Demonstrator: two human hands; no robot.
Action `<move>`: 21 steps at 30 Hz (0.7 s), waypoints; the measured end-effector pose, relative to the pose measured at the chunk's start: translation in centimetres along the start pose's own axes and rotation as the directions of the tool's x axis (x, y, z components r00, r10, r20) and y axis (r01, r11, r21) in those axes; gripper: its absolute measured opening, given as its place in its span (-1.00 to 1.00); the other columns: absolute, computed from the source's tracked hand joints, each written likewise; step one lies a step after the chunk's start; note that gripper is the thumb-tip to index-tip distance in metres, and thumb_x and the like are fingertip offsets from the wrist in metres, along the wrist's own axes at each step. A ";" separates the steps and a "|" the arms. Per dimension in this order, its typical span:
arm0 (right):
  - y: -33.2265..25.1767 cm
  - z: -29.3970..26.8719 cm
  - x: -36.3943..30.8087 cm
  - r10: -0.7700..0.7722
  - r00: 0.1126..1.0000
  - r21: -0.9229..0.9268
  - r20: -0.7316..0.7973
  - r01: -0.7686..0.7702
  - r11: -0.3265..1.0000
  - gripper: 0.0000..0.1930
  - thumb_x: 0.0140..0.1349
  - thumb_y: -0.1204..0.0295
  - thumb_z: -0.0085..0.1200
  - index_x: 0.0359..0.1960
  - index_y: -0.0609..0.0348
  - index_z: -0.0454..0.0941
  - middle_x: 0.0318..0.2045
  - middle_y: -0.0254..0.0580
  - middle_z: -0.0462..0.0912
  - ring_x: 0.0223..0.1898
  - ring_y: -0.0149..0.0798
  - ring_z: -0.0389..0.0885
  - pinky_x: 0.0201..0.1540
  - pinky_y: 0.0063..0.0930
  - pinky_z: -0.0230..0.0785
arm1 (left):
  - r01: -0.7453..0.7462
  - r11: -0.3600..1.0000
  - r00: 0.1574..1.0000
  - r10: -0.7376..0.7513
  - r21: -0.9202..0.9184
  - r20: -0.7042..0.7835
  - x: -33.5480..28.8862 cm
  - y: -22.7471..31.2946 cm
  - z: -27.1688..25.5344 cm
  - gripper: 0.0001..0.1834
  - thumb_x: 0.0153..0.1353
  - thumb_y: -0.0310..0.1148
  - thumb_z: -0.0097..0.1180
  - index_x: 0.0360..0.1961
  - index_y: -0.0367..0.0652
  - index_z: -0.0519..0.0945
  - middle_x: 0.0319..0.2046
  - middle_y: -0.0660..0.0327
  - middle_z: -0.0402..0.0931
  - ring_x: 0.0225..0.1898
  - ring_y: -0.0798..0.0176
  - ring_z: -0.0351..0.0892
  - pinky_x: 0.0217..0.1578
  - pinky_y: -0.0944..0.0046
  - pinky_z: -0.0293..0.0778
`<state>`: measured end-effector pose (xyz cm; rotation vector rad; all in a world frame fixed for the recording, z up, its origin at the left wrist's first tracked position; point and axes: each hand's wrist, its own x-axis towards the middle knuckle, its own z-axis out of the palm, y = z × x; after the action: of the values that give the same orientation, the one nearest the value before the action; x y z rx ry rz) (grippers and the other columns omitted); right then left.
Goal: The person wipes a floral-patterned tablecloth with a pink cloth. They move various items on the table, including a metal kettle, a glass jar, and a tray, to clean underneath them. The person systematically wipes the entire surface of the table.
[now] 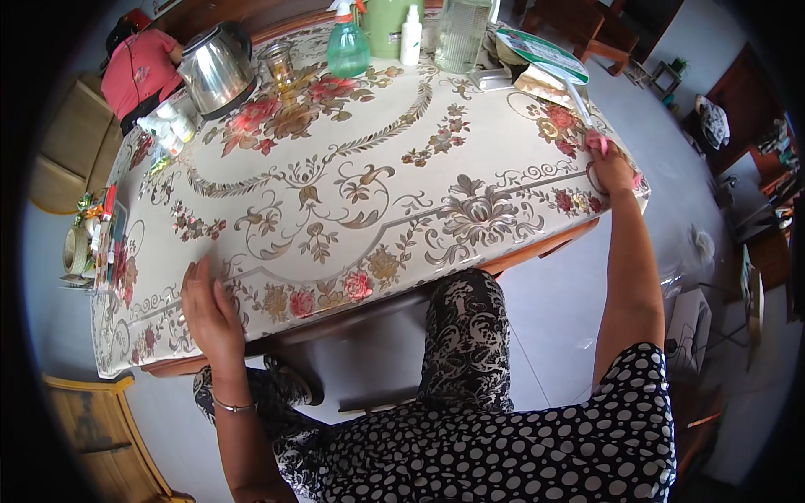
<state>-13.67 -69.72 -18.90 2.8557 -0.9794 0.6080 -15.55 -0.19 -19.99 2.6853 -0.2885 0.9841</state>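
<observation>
A cream tablecloth with red roses and brown scrollwork covers the table before me. At the table's right corner my right hand is closed on a pink cloth, pressing it to the surface. Part of the cloth is hidden under the palm. Near the front left edge my left hand lies flat on the tablecloth, fingers stretched out and nothing in them. Just beyond my right hand, a round green-and-white hand fan points its handle toward it.
Along the far side stand a steel kettle, a glass jar, a green spray bottle, a small white bottle and a glass pitcher. A tape roll sits at the left edge. A person in pink is beyond.
</observation>
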 end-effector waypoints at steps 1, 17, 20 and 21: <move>-0.2 0.8 0.1 -0.081 0.994 0.025 -0.072 0.083 0.996 -0.40 0.27 -0.10 -0.11 0.14 0.10 0.45 0.10 0.03 0.52 0.16 0.05 0.45 0.21 -0.13 0.26 | -0.003 1.000 1.000 0.003 -0.011 0.001 0.1 0.1 0.2 -0.64 0.35 -0.42 -0.09 0.14 -0.26 0.45 0.06 -0.11 0.46 0.14 -0.17 0.39 0.14 -0.01 0.30; -38.8 -1.6 -12.4 -0.809 0.587 0.274 -0.002 0.779 0.565 -0.47 0.33 0.16 -0.12 0.20 0.28 0.36 0.23 -0.07 0.40 0.29 -0.14 0.28 0.36 -0.32 0.03 | -0.024 1.000 0.999 0.024 -0.009 -0.039 0.3 0.3 0.1 -0.63 0.31 -0.42 -0.04 0.14 -0.24 0.44 -0.03 -0.04 0.49 0.10 -0.14 0.41 0.08 -0.03 0.32; -44.6 -2.7 -17.8 -0.864 0.465 0.416 -0.192 0.836 0.358 -0.57 0.27 0.23 -0.05 0.10 0.20 0.49 0.15 -0.12 0.47 0.23 -0.13 0.33 0.32 -0.24 0.05 | -0.037 0.999 0.998 0.036 -0.033 -0.045 0.6 0.9 -0.2 -0.62 0.32 -0.44 -0.08 0.15 -0.26 0.42 0.00 -0.09 0.46 0.08 -0.17 0.40 0.09 -0.04 0.32; -46.3 -3.4 -20.0 -0.916 0.350 0.266 -0.193 0.918 0.295 -0.59 0.22 0.27 -0.01 0.08 0.12 0.53 0.12 -0.19 0.51 0.22 -0.16 0.34 0.29 -0.23 0.06 | -0.050 0.998 0.997 0.049 -0.028 -0.055 0.5 0.7 -0.2 -0.61 0.32 -0.44 -0.08 0.17 -0.27 0.40 0.02 -0.11 0.45 0.08 -0.18 0.40 0.10 -0.04 0.31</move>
<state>-1.36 -20.71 -20.31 2.9580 0.9696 0.6222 -15.42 -0.81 -19.41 2.6319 -0.3573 1.0562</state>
